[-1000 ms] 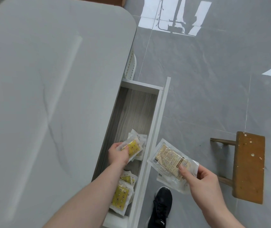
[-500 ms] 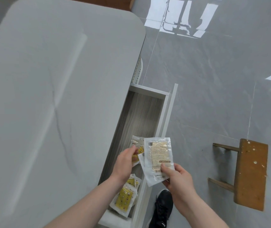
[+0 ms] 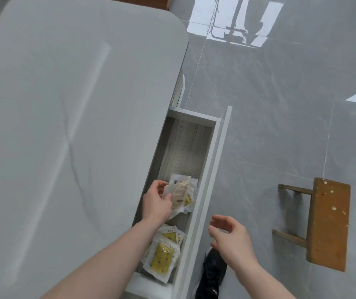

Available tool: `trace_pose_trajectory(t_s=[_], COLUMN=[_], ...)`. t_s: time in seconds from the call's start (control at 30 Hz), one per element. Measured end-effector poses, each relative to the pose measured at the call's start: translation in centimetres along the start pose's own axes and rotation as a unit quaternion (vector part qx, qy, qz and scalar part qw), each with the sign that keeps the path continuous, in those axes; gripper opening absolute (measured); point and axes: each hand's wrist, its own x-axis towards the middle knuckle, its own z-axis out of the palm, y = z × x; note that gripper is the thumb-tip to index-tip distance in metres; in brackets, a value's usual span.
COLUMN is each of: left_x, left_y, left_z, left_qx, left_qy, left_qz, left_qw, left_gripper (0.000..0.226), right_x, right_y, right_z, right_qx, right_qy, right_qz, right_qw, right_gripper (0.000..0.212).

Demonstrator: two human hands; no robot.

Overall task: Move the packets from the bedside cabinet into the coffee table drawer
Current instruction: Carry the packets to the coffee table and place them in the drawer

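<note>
A grey coffee table (image 3: 64,126) fills the left and centre of the frame. Its drawer (image 3: 212,169) stands pulled out along the table's right edge, running from mid-frame down to the bottom. Grey floor tiles (image 3: 269,104) take up the right side, where a wooden stool (image 3: 328,225) sits at the right edge, well apart from the drawer. A black shoe (image 3: 212,275) shows at the bottom, just beside the drawer front.

Inside the drawer, the left hand (image 3: 156,203) sits at mid-frame, its fingers and thumb curled around a clear packet (image 3: 180,192) that lies on other packets beneath it. A second pile of packets (image 3: 164,253) with yellow contents lies lower in the drawer, just right of the left forearm. The right hand (image 3: 230,234) hovers outside the drawer to its right, fingers loosely spread and holding nothing.
</note>
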Motion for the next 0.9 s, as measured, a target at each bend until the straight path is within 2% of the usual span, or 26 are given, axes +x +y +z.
trace_pose_trajectory(t_s=[0.13, 0.2, 0.27, 0.37, 0.43, 0.57, 0.67, 0.77, 0.9], left_x=[1.5, 2.3, 2.4, 1.3, 0.2, -3.8, -7.9, -13.1, -21.7], left_y=[-0.5, -0.9, -1.3, -1.4, -1.2, -1.0, -0.6, 1.2, 3.7], left_z=[2.4, 3.3, 3.6, 3.3, 2.8, 0.5, -2.8, -8.0, -15.6], left_qx=[0.010, 0.009, 0.041, 0.166, 0.231, 0.226, 0.250, 0.300, 0.341], left_qy=[0.005, -0.024, -0.068, -0.128, -0.131, -0.138, -0.162, -0.154, -0.149], left_qz=[-0.031, -0.047, -0.045, 0.009, 0.056, 0.049, 0.072, 0.115, 0.151], left_qw=[0.999, 0.999, 0.996, 0.978, 0.963, 0.963, 0.952, 0.934, 0.916], left_gripper=[0.035, 0.040, 0.057, 0.080, 0.087, 0.082, 0.072, 0.065, 0.067], right_x=[-0.3, -0.6, -0.9, -1.6, -2.2, -4.6, -7.2, -11.7, -20.4], right_y=[1.8, 2.7, 3.4, 3.9, 3.8, 3.0, 1.4, -0.9, -3.3], right_z=[-1.5, -2.0, -2.3, -2.2, -2.1, -2.1, -2.6, -3.8, -5.4], right_qx=[-0.015, -0.016, -0.016, -0.010, -0.009, -0.029, -0.114, -0.199, -0.306], right_qy=[0.008, 0.011, 0.015, 0.020, 0.024, 0.022, 0.010, -0.012, -0.037], right_qz=[0.010, 0.015, 0.020, 0.017, 0.012, -0.017, -0.067, -0.097, -0.126], right_qw=[1.000, 1.000, 1.000, 1.000, 1.000, 0.999, 0.991, 0.975, 0.943], right_gripper=[0.019, 0.017, 0.016, 0.015, 0.015, 0.020, 0.030, 0.050, 0.064])
